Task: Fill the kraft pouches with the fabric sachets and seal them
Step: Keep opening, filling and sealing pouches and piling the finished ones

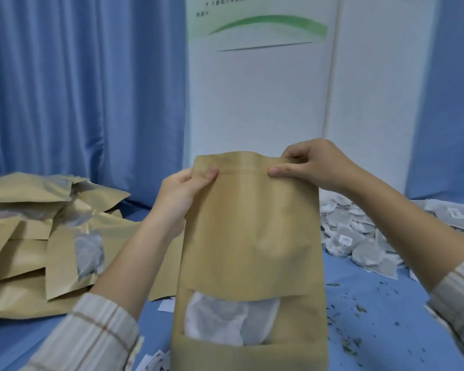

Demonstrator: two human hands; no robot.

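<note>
Kraft pouch (252,236) upright; left hand (184,191) & right hand (310,166) both pinch its zip strip (241,171), running crosswise btwn them.

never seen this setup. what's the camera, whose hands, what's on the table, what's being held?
One picture, from a camera worn on a person's head, looking forward and down. No robot: the left hand and right hand pinch the top edge of a brown paper pouch held upright. White sachets show through its window. On the blue table, a heap of pouches lies at left and a pile of loose sachets at right, with green crumbs scattered nearby.
</note>
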